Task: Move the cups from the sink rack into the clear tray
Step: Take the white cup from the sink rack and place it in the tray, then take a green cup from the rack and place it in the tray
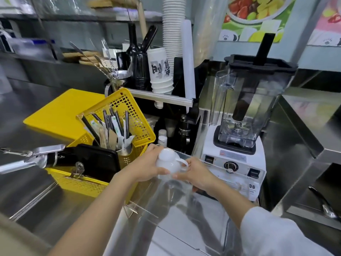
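One white cup, inverted, is gripped by left hand and right hand over clear tray far edge. Risk: slip if grip is eased early; chipped rim.

Holding a white cup upside down between left hand and right hand, handle toward the right, above the clear tray. Sitting just left: a yellow basket of utensils. Standing behind: a blender.
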